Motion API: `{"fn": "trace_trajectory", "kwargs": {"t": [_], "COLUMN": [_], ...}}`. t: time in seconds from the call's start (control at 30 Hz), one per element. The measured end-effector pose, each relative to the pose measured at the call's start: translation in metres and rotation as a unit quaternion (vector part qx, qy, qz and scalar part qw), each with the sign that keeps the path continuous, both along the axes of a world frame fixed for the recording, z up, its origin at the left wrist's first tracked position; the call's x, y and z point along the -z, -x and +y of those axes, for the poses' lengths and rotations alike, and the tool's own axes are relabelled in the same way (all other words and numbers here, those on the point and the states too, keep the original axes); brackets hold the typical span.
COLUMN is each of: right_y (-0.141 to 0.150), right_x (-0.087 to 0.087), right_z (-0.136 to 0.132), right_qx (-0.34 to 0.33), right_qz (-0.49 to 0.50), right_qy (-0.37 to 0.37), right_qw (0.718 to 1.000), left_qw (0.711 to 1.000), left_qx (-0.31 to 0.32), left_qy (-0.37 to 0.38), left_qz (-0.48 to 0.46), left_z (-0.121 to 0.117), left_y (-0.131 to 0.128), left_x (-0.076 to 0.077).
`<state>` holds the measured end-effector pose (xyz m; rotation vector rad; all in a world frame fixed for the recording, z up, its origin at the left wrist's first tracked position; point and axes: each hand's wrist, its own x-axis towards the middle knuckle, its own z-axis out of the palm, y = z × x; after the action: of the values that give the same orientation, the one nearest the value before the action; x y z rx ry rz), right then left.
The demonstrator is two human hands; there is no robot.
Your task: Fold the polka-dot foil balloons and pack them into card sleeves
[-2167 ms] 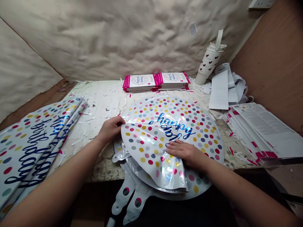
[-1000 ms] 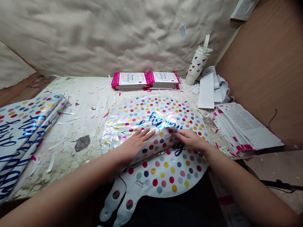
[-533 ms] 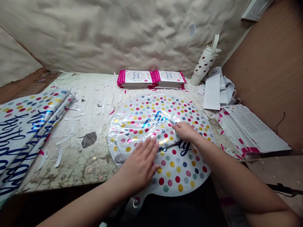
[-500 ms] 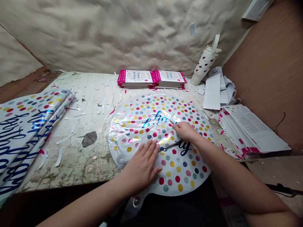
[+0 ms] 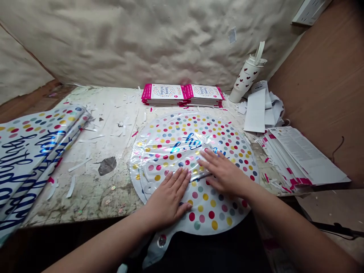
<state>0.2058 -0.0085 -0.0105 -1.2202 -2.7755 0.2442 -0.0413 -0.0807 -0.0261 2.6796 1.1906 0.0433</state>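
Note:
A round foil balloon [image 5: 216, 131], flat and printed with coloured dots and blue lettering, lies at the front edge of the table; more seem to lie under it. On top of it is a folded balloon [image 5: 159, 167], its fold running under both hands. My left hand [image 5: 170, 197] presses flat on the lower left of the fold, fingers stretched out. My right hand [image 5: 223, 172] rests on the fold's right end with fingers spread. One balloon tail [image 5: 160, 244] hangs over the table's edge below my left hand.
Folded dotted balloons [image 5: 42, 151] lie at the left. Two stacks of pink-and-white packets [image 5: 167, 94] stand at the back. A heart-patterned tumbler [image 5: 247, 77], white paper strips [image 5: 256, 110] and a fanned pile of cards [image 5: 307, 155] are on the right. Paper scraps litter the table [image 5: 110, 113].
The top balloon was folded over toward its middle. My left hand went from its edge to lying flat on the fold. My right hand let go of its pinch and spread out.

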Motion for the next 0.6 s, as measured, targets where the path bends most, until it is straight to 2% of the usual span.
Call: {"fn": "trace_trajectory", "kwargs": {"t": [0.07, 0.13, 0.2, 0.3, 0.33, 0.37, 0.47, 0.5, 0.53, 0.6], "right_y": [0.001, 0.009, 0.018, 0.021, 0.018, 0.012, -0.008, -0.013, -0.016, -0.015], "right_x": [-0.003, -0.007, -0.011, -0.014, -0.012, -0.009, 0.008, 0.014, 0.018, 0.023], "right_z": [-0.008, -0.018, -0.031, -0.056, -0.062, -0.066, -0.062, -0.058, -0.052, -0.043], "right_qx": [-0.047, -0.028, -0.044, -0.133, -0.13, -0.094, 0.102, 0.137, 0.138, 0.058], "right_qz": [-0.006, -0.005, 0.025, 0.123, 0.161, 0.194, 0.234, 0.229, 0.22, 0.206], "right_qy": [-0.047, -0.097, -0.147, -0.181, -0.179, -0.167, -0.091, -0.067, -0.053, -0.072], "right_qw": [0.998, 0.995, 0.988, 0.967, 0.962, 0.962, 0.962, 0.961, 0.964, 0.974], "left_qw": [1.0, 1.0, 0.999, 0.993, 0.992, 0.992, 0.996, 0.997, 0.998, 0.998], "left_qx": [0.005, -0.001, -0.041, -0.114, -0.124, -0.122, -0.072, -0.044, -0.016, 0.028], "left_qy": [0.004, 0.005, -0.009, -0.025, -0.02, -0.011, 0.022, 0.031, 0.039, 0.049], "left_qz": [0.002, 0.005, 0.013, 0.018, 0.01, -0.005, -0.051, -0.056, -0.054, -0.035], "left_z": [0.002, 0.005, 0.01, 0.019, 0.021, 0.023, 0.026, 0.027, 0.027, 0.028], "left_y": [-0.002, -0.006, -0.013, -0.018, -0.017, -0.015, -0.005, -0.002, 0.0, 0.004], "left_x": [-0.003, -0.007, -0.013, -0.019, -0.02, -0.02, -0.017, -0.014, -0.012, -0.008]}}
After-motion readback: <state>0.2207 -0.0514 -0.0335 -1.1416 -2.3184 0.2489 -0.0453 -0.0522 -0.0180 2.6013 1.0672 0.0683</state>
